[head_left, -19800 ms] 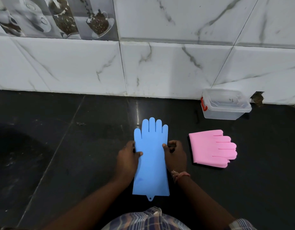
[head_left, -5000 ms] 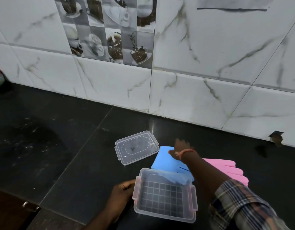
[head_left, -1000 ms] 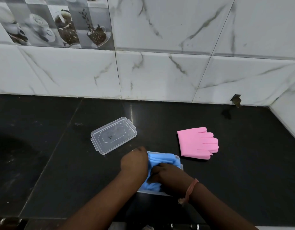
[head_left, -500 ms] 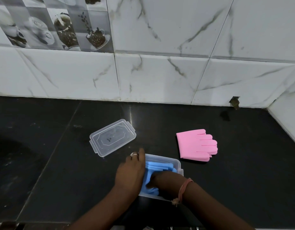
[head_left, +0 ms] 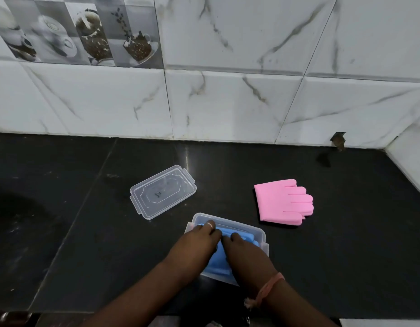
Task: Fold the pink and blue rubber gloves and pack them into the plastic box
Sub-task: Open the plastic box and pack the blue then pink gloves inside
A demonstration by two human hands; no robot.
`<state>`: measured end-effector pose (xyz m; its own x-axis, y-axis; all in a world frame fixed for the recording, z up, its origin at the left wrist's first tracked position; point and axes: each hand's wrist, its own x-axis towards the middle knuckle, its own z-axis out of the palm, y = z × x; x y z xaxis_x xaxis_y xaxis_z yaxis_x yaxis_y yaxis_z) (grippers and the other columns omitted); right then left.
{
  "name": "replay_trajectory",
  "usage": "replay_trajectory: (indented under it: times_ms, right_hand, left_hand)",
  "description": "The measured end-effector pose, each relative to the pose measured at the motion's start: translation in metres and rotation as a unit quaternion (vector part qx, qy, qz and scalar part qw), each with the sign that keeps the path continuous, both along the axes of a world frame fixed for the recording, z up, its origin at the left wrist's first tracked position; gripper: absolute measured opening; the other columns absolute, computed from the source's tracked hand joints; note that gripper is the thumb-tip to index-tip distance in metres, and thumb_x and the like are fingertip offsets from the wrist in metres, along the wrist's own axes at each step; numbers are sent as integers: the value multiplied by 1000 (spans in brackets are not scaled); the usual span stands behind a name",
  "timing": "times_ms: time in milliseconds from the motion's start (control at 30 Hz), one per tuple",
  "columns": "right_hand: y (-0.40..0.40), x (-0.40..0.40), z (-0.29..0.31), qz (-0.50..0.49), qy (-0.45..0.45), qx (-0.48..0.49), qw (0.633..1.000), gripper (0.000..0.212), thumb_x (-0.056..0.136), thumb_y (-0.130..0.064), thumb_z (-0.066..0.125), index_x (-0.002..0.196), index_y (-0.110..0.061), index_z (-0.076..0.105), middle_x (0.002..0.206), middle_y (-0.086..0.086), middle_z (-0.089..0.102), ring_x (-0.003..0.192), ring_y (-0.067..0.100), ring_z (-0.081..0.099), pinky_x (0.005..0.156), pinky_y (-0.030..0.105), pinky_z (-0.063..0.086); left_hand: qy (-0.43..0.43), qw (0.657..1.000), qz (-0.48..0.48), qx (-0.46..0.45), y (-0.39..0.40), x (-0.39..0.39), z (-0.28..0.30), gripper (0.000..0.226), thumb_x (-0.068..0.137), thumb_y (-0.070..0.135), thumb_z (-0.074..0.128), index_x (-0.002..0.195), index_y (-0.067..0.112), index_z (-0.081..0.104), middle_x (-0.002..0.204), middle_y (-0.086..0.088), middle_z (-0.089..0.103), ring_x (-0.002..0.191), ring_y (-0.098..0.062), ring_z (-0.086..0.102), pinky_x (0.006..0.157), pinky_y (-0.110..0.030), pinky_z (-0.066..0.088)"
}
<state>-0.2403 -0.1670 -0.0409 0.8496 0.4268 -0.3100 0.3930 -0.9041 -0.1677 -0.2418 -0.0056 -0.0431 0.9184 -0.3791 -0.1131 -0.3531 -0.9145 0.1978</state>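
The blue glove point(head_left: 218, 260) lay folded inside the plastic box point(head_left: 259, 234), under the fingers of both hands, its long axis running with the box from near-left to far-right; which way its finger end pointed could not be told, since the hands covered most of it. The left hand point(head_left: 199, 241) lay palm down over the left part of the glove, its fingers point(head_left: 210, 228) bent down onto the blue rubber near the box's far left corner, pressing rather than clasping, a ring on one of them. The right hand point(head_left: 243, 252) pressed on the glove just beside it, its fingers point(head_left: 235, 237) curved down onto the rubber and almost touching those of the left; whether they pinched a fold could not be told. The box stood on the black table point(head_left: 86, 232). Beyond the right fingers and to their right lay the pink glove point(head_left: 283, 201), folded flat, its finger end pointing right, well apart from the box. Beyond the left fingers, near the box, lay the clear lid point(head_left: 162, 191), slanting from near-left to far-right.
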Motion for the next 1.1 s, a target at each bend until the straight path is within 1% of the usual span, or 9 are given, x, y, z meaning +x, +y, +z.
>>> replay_trajectory:
  times_ms: [133,300,433,500,567,700,867,1000,1100]
  right_hand:
    - [-15,0,-5,-48,-40,22,998,60,91,-15,58,144,-13,31,136,5,45,113,23,58,82,37,51]
    - [-11,7,-9,-74,-40,22,996,45,99,-18,48,142,-18,33,132,6,49,108,23,62,75,36,51]
    - [2,12,-11,-59,-29,-60,996,34,100,-14,45,133,-9,44,139,18,41,110,28,60,84,39,52]
    - [7,16,-14,-7,-29,-111,993,35,102,-16,42,133,-1,45,134,21,48,116,34,54,92,43,49]
    - [9,21,-16,32,-18,-137,990,37,101,-17,44,133,2,47,130,21,54,120,36,51,99,45,44]
    - [9,31,-23,2,6,-98,995,43,99,-20,51,137,-1,43,135,19,51,123,34,51,103,44,44]
    - [-2,44,-11,-25,70,-29,997,51,92,-24,64,136,-8,44,132,17,52,117,31,58,95,39,47]
    - [-6,43,0,-4,-22,-4,1000,32,89,-27,66,119,-17,58,118,11,58,108,30,59,81,38,49]
    - [7,46,1,17,113,-60,992,46,91,-41,61,131,-18,57,129,11,61,116,31,59,96,37,46]
  left_hand:
    - [27,999,-11,24,-2,0,3,27,95,23,61,121,19,58,132,-3,54,123,-23,56,88,-37,49]
    - [59,996,-11,67,-8,6,4,48,87,19,70,133,17,55,142,-4,51,133,-24,51,98,-38,48]
    - [69,992,-21,103,-13,11,0,60,87,15,72,142,13,48,147,-8,46,135,-27,49,101,-42,52]
    - [77,989,-27,125,-17,13,-3,66,89,14,72,148,11,44,153,-10,41,138,-30,47,104,-44,52]
    - [81,986,-34,142,-20,15,-5,65,92,12,69,151,10,41,157,-11,37,138,-33,46,103,-45,50]
    - [96,985,-32,142,-22,22,-4,66,95,14,69,153,10,39,160,-11,35,138,-35,46,107,-47,48]
    - [86,988,-15,131,-22,27,0,51,98,13,60,148,10,47,153,-12,41,134,-32,49,106,-42,46]
    - [73,993,9,90,-20,24,-3,40,101,13,54,141,16,57,145,-9,49,130,-28,50,101,-40,49]
    - [57,994,13,90,-21,25,-2,35,101,19,52,135,20,62,139,-9,52,126,-29,50,96,-42,48]
